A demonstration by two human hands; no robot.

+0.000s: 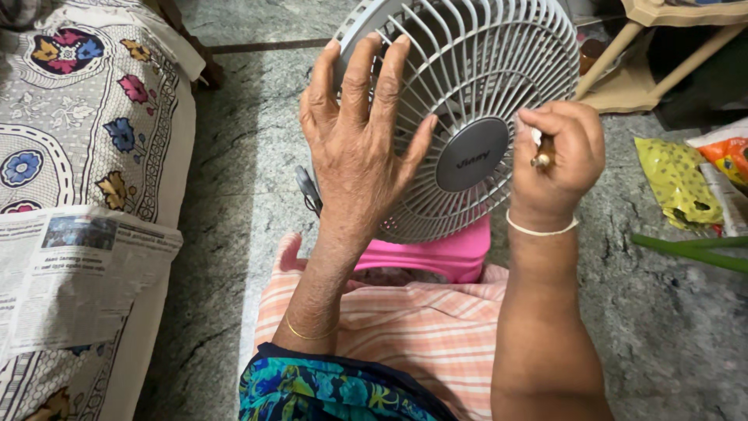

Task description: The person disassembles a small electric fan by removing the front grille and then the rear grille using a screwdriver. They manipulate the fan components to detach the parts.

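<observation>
- The left hand (354, 148) is spread open, fingers flat against the left side of the fan (467, 117) grille.
- The right hand (557, 160) is closed around a small tool (541, 158), held just beside the grille's right edge, near the round hub.
- The fan stands tilted on a pink stool (444, 253) in front of the person's lap, on the stone floor (241, 171).
- To the left, a bed (86, 117) with a flowered sheet and a newspaper (70, 273) borders a strip of open floor.
- To the right lie a yellow bag (674, 179) and a green stick (693, 251), apart from the fan.
</observation>
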